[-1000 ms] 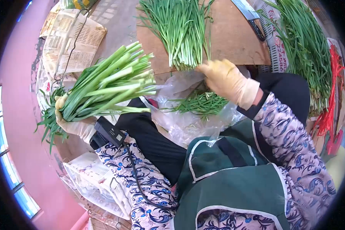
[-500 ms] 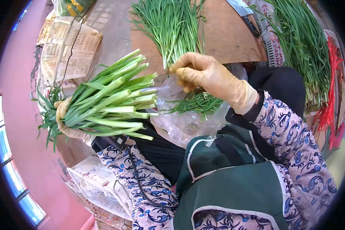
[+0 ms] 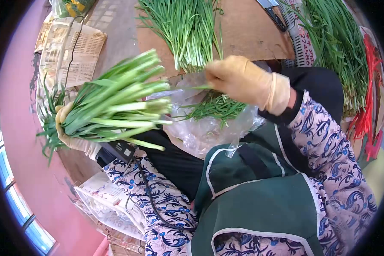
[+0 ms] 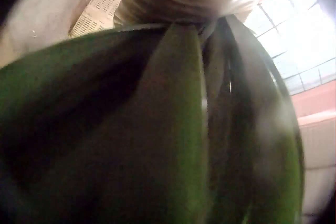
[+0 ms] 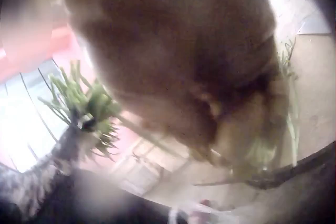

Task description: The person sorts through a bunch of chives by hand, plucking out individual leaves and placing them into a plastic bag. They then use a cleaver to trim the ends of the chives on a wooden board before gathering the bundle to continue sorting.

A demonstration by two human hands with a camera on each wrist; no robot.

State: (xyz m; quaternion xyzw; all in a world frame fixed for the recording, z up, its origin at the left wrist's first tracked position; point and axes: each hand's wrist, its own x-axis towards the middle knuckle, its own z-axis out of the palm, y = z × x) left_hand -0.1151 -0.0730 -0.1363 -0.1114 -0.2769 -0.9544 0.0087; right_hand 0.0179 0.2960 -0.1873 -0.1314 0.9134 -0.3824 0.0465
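Note:
My gloved left hand grips a thick bunch of green garlic around its leafy part, the pale stalk ends pointing right. In the left wrist view, the dark green leaves fill most of the picture. My gloved right hand, fingers curled, pinches a thin green leaf that stretches toward the bunch. Motion blurs the right hand in its wrist view, and its fingertips are partly hidden. Just beyond it lies a pile of chives on a brown board.
On my lap, a clear plastic bag carries loose green trimmings. A knife lies at the board's far right. More long greens fill a crate on the right, beside red ties. White plastic baskets stand on the left.
My right hand moved left toward the bunch's stalk ends, then back right, now with a thin green leaf at its fingers. The left hand keeps its grip on the bunch, which tilted slightly.

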